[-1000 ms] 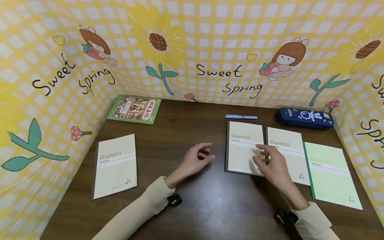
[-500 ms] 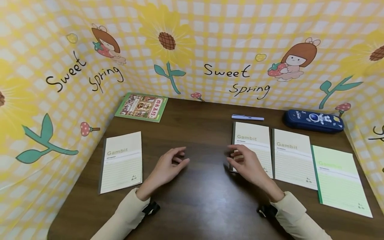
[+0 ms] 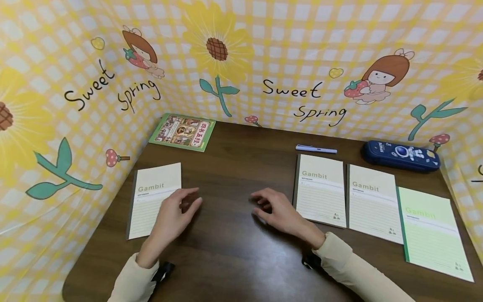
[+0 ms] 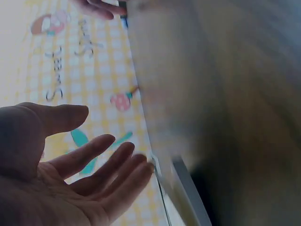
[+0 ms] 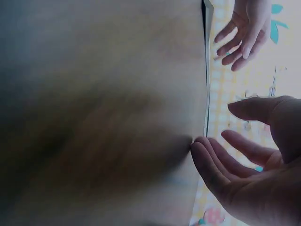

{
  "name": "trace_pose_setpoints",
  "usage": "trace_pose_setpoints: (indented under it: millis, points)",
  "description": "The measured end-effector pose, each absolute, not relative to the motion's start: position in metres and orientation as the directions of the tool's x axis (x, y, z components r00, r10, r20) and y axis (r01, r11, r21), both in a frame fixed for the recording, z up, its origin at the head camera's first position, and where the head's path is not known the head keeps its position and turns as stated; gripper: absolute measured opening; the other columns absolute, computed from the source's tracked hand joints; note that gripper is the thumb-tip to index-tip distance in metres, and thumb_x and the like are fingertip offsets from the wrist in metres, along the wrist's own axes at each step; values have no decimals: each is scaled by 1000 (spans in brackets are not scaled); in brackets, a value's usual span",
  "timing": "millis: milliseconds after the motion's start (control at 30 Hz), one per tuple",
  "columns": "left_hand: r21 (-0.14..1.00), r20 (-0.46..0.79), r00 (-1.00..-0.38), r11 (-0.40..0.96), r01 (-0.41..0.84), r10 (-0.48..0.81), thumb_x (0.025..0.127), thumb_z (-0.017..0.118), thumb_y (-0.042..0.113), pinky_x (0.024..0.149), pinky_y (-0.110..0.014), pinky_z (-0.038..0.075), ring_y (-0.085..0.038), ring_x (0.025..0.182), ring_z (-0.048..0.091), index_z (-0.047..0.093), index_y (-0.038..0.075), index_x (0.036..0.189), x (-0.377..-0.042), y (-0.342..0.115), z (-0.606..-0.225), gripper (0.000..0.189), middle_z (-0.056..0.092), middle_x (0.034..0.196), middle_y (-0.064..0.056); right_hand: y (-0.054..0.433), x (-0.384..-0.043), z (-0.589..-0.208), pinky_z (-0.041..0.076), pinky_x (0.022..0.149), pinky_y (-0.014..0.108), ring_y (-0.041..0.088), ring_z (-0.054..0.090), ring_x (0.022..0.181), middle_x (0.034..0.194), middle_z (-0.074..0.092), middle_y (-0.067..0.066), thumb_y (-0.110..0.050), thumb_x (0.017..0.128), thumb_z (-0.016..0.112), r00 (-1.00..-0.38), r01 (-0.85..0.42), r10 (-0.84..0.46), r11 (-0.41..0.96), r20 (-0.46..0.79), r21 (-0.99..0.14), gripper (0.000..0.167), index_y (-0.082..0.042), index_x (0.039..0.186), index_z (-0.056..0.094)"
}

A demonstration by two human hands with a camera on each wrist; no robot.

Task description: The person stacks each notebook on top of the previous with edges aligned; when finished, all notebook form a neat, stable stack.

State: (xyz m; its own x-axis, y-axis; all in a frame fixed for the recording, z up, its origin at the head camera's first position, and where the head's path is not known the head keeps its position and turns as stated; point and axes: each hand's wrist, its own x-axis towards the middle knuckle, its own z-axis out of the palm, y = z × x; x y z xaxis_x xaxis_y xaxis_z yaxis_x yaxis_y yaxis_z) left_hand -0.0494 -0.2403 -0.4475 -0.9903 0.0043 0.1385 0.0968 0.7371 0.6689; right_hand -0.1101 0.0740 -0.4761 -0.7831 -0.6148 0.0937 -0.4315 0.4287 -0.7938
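My left hand [image 3: 171, 216] hovers over the right part of a cream Gambit notebook [image 3: 149, 209] at the table's left, its relaxed fingers holding nothing. In the left wrist view the fingers [image 4: 120, 165] are spread and loosely bent. Over the middle of the table is my right hand [image 3: 277, 212], likewise relaxed and holding nothing. Just right of it lies a second cream notebook [image 3: 320, 193]. A third cream notebook [image 3: 373, 205] and a green notebook [image 3: 434, 235] follow in a row to the right.
Behind the row lie a lavender pen [image 3: 316, 149] and a dark blue pencil case [image 3: 401, 156]. A green-bordered picture book [image 3: 183, 132] rests at the back left of the brown table [image 3: 234, 167]. Checked yellow cloth [image 3: 249, 54] walls off the back and sides.
Both hands have moved left: the left from mid-table to over the left notebook, the right off the second cream notebook to mid-table. The head view has turned slightly left.
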Motion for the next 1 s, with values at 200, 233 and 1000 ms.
trace_pose_setpoints:
  millis: [200,233,1000]
  points:
    - [611,171,-983,790,53,-67,100,72,22,106,-64,46,-48,129,60,69,-1,131,-34,-265,-450,39,67,135,-26,38,-110,-472,58,99,37,23,68,115,131,69,11,-16,100,70,-642,-531,-764,391,56,-752,40,-4,138,63]
    - [604,175,-982,796,51,-70,100,72,22,108,-66,43,-50,132,57,68,-2,131,-31,-269,-451,40,65,137,-28,31,-109,-471,58,100,37,23,68,116,131,69,11,-16,100,69,-620,-548,-783,386,50,-742,40,-5,138,63]
    - [452,-163,-985,883,-126,-57,104,61,48,110,-82,26,-70,144,24,40,-8,155,-5,-321,-453,79,25,160,-45,-84,-87,-467,35,127,31,18,23,162,176,21,1,-55,105,54,-378,-825,-921,381,-94,-417,75,-15,165,31]
